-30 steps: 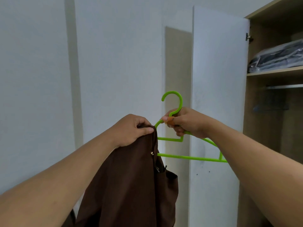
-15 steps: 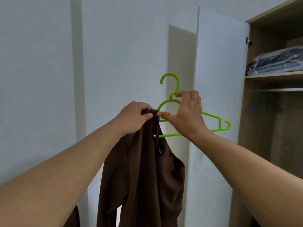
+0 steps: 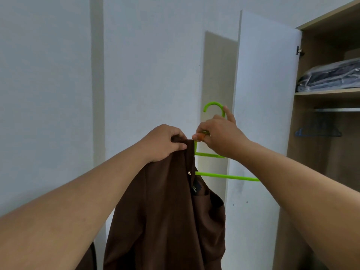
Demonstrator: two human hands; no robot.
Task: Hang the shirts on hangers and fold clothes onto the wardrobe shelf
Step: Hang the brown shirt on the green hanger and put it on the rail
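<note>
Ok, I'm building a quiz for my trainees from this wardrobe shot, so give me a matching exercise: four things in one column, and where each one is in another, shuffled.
Things:
1. brown button-up shirt
2. bright green plastic hanger
3. dark folded clothes in clear plastic wrap
4. blue hanger

Places:
A. on the wardrobe rail
B. gripped at the collar by the left hand
C. on the wardrobe shelf
D. held by the right hand

Pairs: 1-B, 2-D, 3-C, 4-A
</note>
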